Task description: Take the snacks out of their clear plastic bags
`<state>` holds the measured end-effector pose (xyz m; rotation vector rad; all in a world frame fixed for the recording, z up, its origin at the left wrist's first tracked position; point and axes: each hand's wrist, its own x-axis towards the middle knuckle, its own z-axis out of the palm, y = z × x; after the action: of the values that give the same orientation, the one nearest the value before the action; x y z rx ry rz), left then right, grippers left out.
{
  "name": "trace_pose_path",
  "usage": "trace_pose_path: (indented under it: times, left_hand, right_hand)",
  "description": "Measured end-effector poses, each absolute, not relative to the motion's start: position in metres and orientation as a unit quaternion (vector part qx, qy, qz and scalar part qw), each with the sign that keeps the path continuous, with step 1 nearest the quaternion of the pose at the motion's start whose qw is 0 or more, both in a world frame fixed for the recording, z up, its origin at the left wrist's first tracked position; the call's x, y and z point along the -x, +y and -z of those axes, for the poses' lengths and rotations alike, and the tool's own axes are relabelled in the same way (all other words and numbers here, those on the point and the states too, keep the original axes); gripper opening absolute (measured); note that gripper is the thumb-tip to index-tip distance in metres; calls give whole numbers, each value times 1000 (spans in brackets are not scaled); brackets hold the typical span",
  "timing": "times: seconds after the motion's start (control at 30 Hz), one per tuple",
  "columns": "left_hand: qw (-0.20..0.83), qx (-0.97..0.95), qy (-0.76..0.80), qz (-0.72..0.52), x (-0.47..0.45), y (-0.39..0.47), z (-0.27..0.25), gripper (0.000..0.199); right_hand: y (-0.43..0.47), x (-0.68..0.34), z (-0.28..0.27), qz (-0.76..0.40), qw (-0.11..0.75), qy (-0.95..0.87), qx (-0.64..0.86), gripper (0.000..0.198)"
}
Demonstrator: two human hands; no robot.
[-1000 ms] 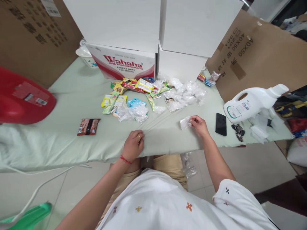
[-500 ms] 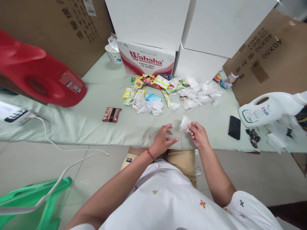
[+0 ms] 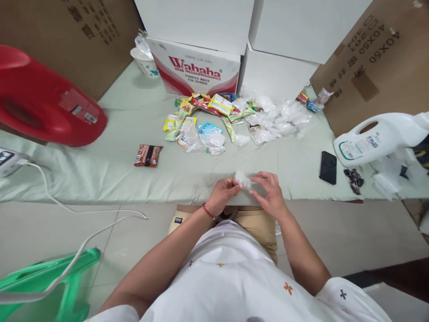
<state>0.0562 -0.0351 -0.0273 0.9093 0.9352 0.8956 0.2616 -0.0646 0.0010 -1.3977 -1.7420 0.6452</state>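
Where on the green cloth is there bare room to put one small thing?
Bare cloth lies between the brown packet and the left hand, also between the right hand and the black phone. Crowded: before the Wahaha box, where colourful sachets and clear plastic lie heaped.

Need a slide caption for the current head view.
Left hand pinches a clear plastic piece, right hand close beside it, before snack packets on a pale green cloth.

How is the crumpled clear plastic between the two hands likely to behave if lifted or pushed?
The crumpled clear plastic is probably floppy, since it bunches up where the left hand pinches it. It looks thin and translucent, so likely light for its size. Its creased, irregular shape suggests it would slide or crumple rather than roll.
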Motion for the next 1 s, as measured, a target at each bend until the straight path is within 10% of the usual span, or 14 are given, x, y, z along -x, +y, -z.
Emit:
trace_pose_path:
  times: [0.7,1.0]
  left_hand:
    - [569,-524,479,-415,-65,-33,27,30]
    - [742,-202,408,-493,-35,-17,21,35]
  right_hand:
    - [-40,-238,24,-592,481,-391,515,32]
    - [-40,-261,14,-646,534,-238,491,35]
